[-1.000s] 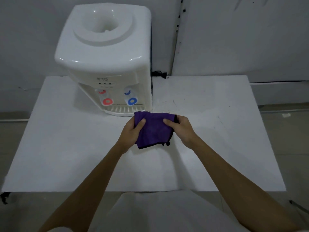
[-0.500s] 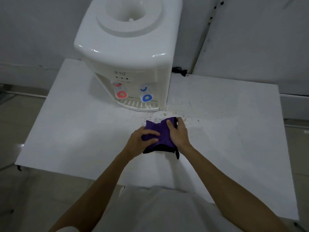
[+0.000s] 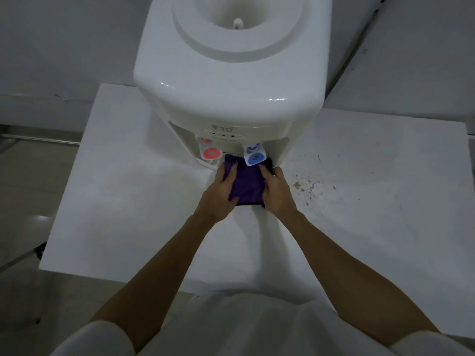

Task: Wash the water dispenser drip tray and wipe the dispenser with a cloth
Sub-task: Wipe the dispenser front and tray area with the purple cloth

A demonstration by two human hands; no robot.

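A white tabletop water dispenser (image 3: 231,80) stands at the back of the white table (image 3: 123,214). It has a red tap (image 3: 211,152) and a blue tap (image 3: 255,157). A folded purple cloth (image 3: 245,183) lies at the dispenser's base, under the taps, and covers the drip tray there. My left hand (image 3: 218,194) grips the cloth's left side. My right hand (image 3: 277,191) holds its right side. Both hands press the cloth against the tray area.
Brown specks of dirt (image 3: 305,186) dot the table right of the dispenser. A grey wall (image 3: 64,39) rises behind the table. The table's left edge (image 3: 66,181) drops to a tiled floor.
Both hands have pushed the purple cloth forward from the table's middle to under the taps. The camera has moved closer and now looks down on the dispenser.
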